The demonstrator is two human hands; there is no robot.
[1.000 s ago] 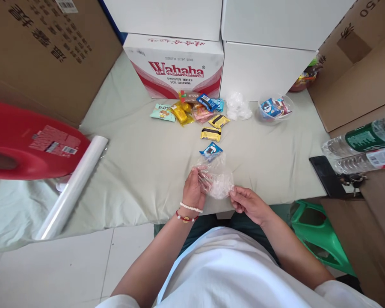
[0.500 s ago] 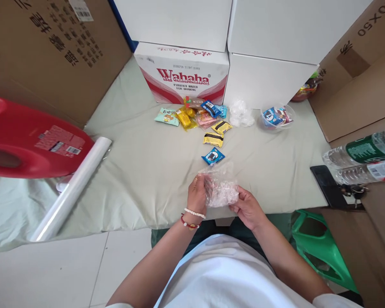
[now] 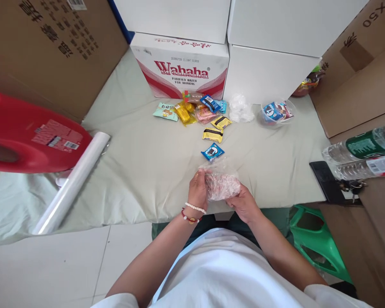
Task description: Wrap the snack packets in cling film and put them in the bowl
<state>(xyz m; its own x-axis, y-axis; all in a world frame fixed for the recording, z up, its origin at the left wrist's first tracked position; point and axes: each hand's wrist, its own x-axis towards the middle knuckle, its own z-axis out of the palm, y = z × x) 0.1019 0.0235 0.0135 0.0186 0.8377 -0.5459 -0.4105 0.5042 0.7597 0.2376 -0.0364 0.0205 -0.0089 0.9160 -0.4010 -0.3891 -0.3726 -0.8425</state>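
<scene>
My left hand (image 3: 199,188) grips the left side of a crinkled clear plastic bag (image 3: 223,187) with a pinkish tint. At its lower right corner, my right hand (image 3: 244,204) has its fingers closed on the same plastic. The bag is held just above the front edge of the table, its loose upper part spreading away from me. What, if anything, lies inside it cannot be made out. Just beyond it lies a blue snack packet (image 3: 212,152). Two yellow packets (image 3: 212,134) rest farther back, near a pile of mixed snack packets (image 3: 186,112).
A clear bowl (image 3: 277,123) holds packets, beside crumpled clear plastic (image 3: 240,108). Behind stand a Wahaba-style white-and-red carton (image 3: 182,68) and white boxes (image 3: 272,72). A film roll (image 3: 72,184) and red jug (image 3: 35,137) lie left; bottles (image 3: 365,147) and a phone (image 3: 326,182) lie right.
My right hand has shifted slightly and the plastic between my hands has tilted and bunched a little. The whole view has moved slightly; the packets stay in place.
</scene>
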